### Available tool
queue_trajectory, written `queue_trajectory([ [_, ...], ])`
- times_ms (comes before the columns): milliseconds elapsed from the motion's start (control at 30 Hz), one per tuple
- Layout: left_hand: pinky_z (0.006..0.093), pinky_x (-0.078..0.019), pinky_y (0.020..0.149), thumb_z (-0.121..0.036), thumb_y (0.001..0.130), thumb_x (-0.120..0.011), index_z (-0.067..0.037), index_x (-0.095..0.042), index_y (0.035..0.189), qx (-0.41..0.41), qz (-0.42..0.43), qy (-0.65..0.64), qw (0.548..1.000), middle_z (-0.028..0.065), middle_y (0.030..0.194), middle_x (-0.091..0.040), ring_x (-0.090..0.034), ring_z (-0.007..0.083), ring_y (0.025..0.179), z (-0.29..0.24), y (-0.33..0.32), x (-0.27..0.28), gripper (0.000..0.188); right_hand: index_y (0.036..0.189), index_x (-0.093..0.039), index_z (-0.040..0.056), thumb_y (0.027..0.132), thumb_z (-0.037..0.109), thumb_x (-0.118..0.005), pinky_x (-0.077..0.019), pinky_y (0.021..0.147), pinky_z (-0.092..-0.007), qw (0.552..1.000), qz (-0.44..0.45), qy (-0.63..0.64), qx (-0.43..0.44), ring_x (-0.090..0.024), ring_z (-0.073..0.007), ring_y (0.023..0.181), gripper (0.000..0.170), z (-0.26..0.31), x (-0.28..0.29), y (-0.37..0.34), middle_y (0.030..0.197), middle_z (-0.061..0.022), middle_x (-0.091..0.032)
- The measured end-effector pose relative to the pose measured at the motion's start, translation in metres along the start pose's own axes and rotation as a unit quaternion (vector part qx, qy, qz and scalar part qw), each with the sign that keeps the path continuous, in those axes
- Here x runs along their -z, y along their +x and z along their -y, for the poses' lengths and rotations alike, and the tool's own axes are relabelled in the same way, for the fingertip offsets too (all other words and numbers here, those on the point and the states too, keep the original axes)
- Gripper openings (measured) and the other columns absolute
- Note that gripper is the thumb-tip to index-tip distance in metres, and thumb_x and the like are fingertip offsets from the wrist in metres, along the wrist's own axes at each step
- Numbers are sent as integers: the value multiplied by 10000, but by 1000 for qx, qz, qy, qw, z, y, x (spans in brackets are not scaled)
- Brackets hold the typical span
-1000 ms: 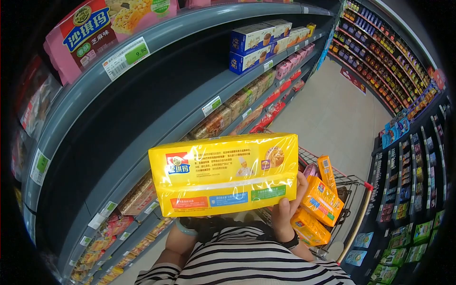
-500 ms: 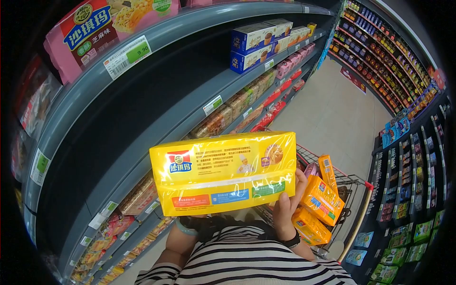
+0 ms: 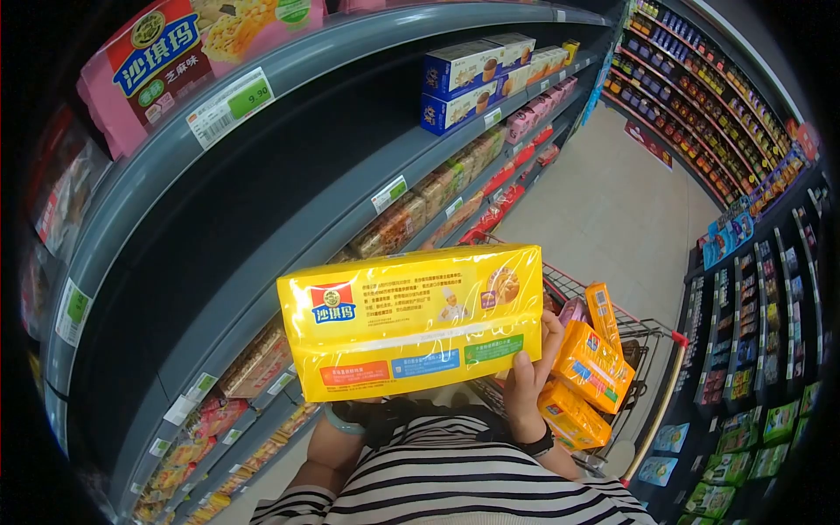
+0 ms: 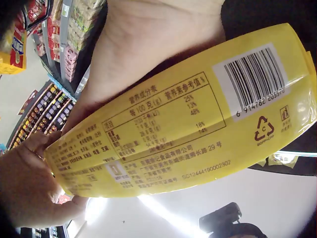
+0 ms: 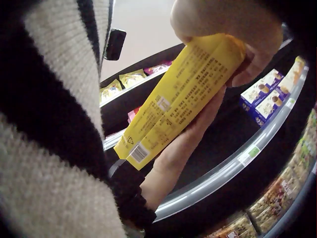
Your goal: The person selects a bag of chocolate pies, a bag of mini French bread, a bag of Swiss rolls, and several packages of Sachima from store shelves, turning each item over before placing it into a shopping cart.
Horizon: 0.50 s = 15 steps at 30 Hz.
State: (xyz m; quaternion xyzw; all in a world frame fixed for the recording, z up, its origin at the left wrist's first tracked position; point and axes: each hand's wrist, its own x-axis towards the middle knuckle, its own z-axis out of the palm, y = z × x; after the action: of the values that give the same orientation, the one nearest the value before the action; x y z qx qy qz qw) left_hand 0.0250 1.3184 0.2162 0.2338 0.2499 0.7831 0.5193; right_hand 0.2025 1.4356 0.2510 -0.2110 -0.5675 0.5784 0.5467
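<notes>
A yellow packet of sachima (image 3: 411, 324) is held up in front of the striped shirt, its printed side with coloured strips toward the head camera. My right hand (image 3: 528, 381) grips its right end, thumb on the near face and fingers round behind. In the head view my left hand is hidden behind the packet; only the forearm shows. The left wrist view has the heel of my left hand (image 4: 153, 44) against the packet's far side, beside a panel with a barcode (image 4: 255, 77). From the right wrist, my left hand (image 5: 198, 124) lies lengthwise along the packet.
A shopping cart (image 3: 679, 359) with orange packets (image 3: 595, 367) stands at the right. Dark shelves (image 3: 262, 219) curve along the left, with a pink sachima packet (image 3: 131, 79) above and blue-and-white boxes (image 3: 464, 79) further along. Pale aisle floor (image 3: 604, 184) runs between the shelves.
The packet has tilted slightly, its right end's lower edge a little higher. My right thumb sits slightly higher too. Otherwise the hands, cart and shelves look the same.
</notes>
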Motion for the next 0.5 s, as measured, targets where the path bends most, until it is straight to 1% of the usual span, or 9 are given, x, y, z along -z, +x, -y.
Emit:
queue_trajectory([
  [233,418,-213,1108,-449,963,-395,-94,-125,1461,11,-4,24,1000,126,1513,-157,-216,283,1367,-2,5,-6,668,1293,-283,17,845,279,-590,-317,991,-349,1000,-3,-3,2,-433,-205,1120,603,-1,2,-1,1209,-144,-430],
  [500,419,-207,1109,-452,962,-397,-93,-116,1463,22,-9,51,998,126,1516,-146,-207,287,1371,-5,9,-11,678,1284,-285,17,850,223,-572,-311,996,-347,1000,3,-20,-16,-425,-206,1131,559,2,3,3,1207,-139,-428],
])
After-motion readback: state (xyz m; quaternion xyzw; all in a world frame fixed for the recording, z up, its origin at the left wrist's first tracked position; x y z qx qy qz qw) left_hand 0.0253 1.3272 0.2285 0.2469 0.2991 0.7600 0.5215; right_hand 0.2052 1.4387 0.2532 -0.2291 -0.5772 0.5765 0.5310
